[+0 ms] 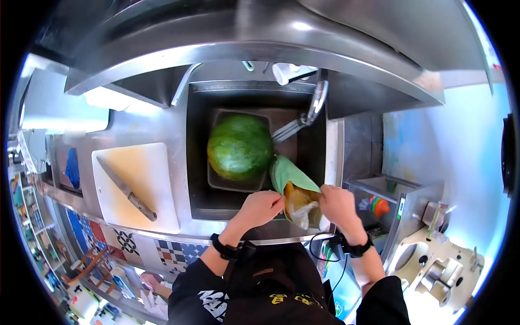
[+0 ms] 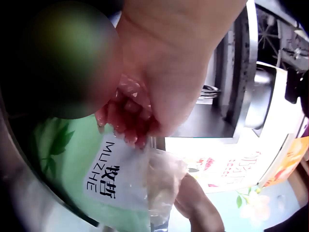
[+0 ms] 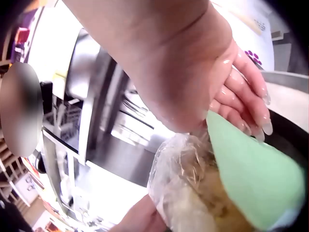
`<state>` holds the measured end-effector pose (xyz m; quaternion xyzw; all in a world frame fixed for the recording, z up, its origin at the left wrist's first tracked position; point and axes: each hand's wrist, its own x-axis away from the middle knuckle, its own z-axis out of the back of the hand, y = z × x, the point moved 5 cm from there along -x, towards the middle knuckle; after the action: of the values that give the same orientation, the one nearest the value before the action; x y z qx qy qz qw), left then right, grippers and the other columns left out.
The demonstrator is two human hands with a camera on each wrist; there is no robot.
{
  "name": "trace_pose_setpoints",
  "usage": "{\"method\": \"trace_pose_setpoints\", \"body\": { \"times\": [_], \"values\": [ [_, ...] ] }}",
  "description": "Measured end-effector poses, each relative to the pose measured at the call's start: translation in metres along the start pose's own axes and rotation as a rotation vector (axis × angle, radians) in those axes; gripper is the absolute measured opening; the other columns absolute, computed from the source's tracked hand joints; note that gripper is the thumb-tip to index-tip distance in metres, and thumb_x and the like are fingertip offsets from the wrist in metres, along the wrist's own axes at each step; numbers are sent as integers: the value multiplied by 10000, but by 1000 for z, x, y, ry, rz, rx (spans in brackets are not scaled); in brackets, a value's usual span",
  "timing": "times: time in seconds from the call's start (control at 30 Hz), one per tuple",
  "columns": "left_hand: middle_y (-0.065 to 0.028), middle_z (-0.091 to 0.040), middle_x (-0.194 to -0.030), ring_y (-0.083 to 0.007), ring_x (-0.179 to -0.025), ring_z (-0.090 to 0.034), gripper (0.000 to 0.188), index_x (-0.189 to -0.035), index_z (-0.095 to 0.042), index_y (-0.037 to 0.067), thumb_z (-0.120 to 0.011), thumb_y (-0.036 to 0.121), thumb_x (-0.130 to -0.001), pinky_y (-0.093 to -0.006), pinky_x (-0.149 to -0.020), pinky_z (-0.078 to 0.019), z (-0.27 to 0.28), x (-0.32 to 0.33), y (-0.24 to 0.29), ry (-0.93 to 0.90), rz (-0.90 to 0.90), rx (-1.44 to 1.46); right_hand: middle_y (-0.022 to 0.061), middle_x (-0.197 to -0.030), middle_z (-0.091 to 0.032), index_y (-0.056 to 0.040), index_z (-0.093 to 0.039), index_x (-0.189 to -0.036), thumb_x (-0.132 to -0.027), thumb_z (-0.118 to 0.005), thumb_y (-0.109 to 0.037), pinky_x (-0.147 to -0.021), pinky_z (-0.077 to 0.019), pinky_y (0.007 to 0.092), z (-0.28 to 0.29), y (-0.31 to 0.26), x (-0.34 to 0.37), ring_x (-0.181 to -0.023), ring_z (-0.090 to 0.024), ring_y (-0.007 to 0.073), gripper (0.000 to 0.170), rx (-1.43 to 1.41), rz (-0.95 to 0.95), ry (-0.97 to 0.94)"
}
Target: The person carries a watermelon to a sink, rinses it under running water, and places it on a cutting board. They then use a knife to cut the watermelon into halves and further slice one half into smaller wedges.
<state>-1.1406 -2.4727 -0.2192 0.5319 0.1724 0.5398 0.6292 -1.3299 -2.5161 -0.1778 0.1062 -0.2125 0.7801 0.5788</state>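
Pouch (image 1: pixel 292 174) of matte green and crinkled clear plastic sits right of the round, mottled watermelon (image 1: pixel 240 146), left hand (image 1: pixel 261 208) and right hand (image 1: pixel 338 205) clamped on its opposite edges.

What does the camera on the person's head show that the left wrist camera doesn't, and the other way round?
Only the head view: the knife lying on the cutting board, and the faucet over the sink.

Only the left wrist view: the black lettering, including "MUZHE", and the leaf print on the green packet.

Both: that packet, the clear plastic at it, and the two hands, left hand and right hand, holding it.
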Motion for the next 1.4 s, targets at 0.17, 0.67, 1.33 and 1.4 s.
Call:
{"method": "trace_pose_setpoints", "body": {
  "times": [0.17,0.67,1.33,1.4],
  "values": [
    [-99,-557,-608,-273,-570,-547,225,-661,-555,13,-558,137,-849,-339,-540,-429,30,16,95,-50,-269,143,155,-678,-590,-42,-552,-685,-777,-545,-194,-574,-459,459,103,-2,57,-633,-586,370,178,-102,-35,101],
    [-70,-612,-594,-121,-553,-589,313,-680,-601,-28,-543,203,-883,-265,-548,-454,-31,8,207,-419,-179,180,125,-796,-562,-32,-559,-820,-806,-659,-208,-583,-456,384,215,23,191,-679,-581,319,203,-290,-237,436],
    [-81,-517,-564,-187,-561,-500,575,-747,-648,16,-439,517,-937,-313,-572,-400,-17,21,162,-478,-202,356,119,-882,-573,-24,-557,-845,-710,-676,-91,-671,-501,348,211,-110,216,-824,-594,266,192,-91,125,297],
    [-88,-516,-564,-189,-560,-501,598,-724,-647,14,-428,529,-935,-318,-579,-406,-16,23,150,-505,-149,340,113,-962,-563,-46,-551,-855,-711,-714,-141,-721,-487,337,195,-140,211,-922,-574,268,237,-208,208,390]
  ]
}}
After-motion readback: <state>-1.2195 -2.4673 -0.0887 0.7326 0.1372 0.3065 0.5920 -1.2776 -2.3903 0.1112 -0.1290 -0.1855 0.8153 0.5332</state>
